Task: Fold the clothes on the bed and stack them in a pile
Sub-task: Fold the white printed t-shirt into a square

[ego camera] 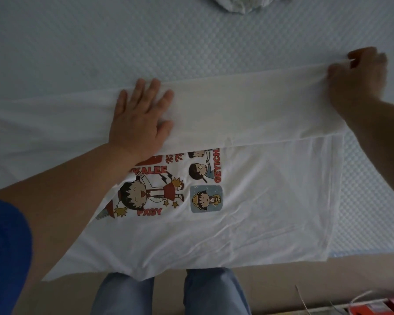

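A blue sleeve (pixel 7 246) is seen at the far left edge, and from it a bare forearm is stretched out over the bed (pixel 77 42). The left hand (pixel 139 117) is laid flat, fingers straight and spread, pressed down on the folded-over far strip of the white T-shirt (pixel 248 219); nothing is gripped by it. The shirt is spread across the near side of the bed, its cartoon print (pixel 168 189) shown just below that hand and partly covered by the fold. Further right, the folded strip is drawn taut toward the right hand (pixel 359 73), where the shirt's far right corner is pinched between curled fingers and thumb. At the top edge, a crumpled pale garment (pixel 243 4) is glimpsed, well apart from the shirt. Jeans-clad legs (pixel 168 294) are seen below the shirt's near hem.
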